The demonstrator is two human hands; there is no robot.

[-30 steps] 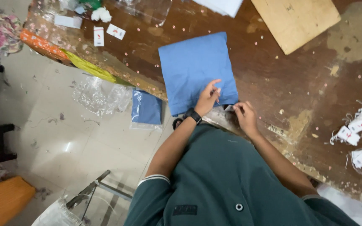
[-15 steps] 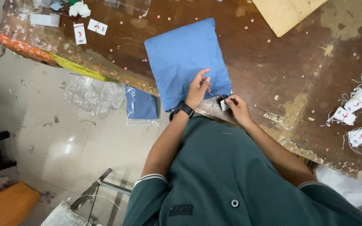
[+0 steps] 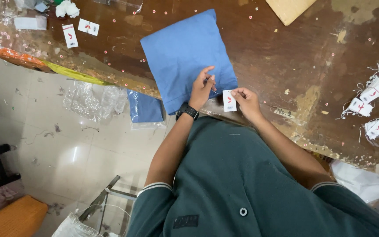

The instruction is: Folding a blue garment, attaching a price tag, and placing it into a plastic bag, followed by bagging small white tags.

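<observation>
A folded blue garment (image 3: pixel 184 56) lies on the worn wooden table (image 3: pixel 277 57). My left hand (image 3: pixel 202 87), with a black watch on its wrist, rests on the garment's near right corner, fingers pinched at the cloth. My right hand (image 3: pixel 246 102) holds a small white paper tag (image 3: pixel 229 100) with a red mark, right beside the garment's edge. A thin string seems to run from the tag toward my left hand.
More white string tags (image 3: pixel 371 109) lie in a pile at the table's right. Two loose tags (image 3: pixel 77 31) sit at the far left. A tan board (image 3: pixel 289 8) is at the top. On the floor lie a bagged blue garment (image 3: pixel 145 109) and crumpled plastic (image 3: pixel 93 100).
The white tag has come out into plain sight in my right hand, next to the garment's corner. My left hand stays on the cloth, fingers now pinched.
</observation>
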